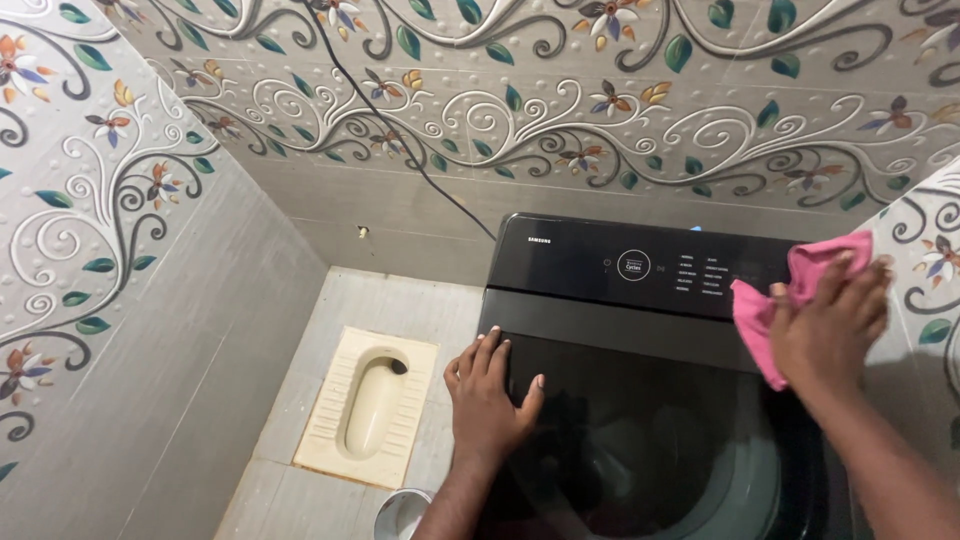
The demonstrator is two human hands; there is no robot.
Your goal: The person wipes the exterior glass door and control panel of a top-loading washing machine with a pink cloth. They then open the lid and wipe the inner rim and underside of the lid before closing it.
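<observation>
A black top-loading washing machine [640,330] stands against the tiled back wall, its dark glass lid [650,440] closed. My left hand [487,395] lies flat, fingers apart, on the lid's front left corner. My right hand [830,325] presses a pink cloth [760,310] against the right end of the control panel [620,268]. The cloth folds around my fingers and hangs down over the panel's edge.
A cream squat toilet pan [370,405] is set in the floor left of the machine. A round metal vessel [400,515] sits at the bottom by the machine's corner. A black cable [400,140] runs down the flowered tile wall. Tiled walls close in on both sides.
</observation>
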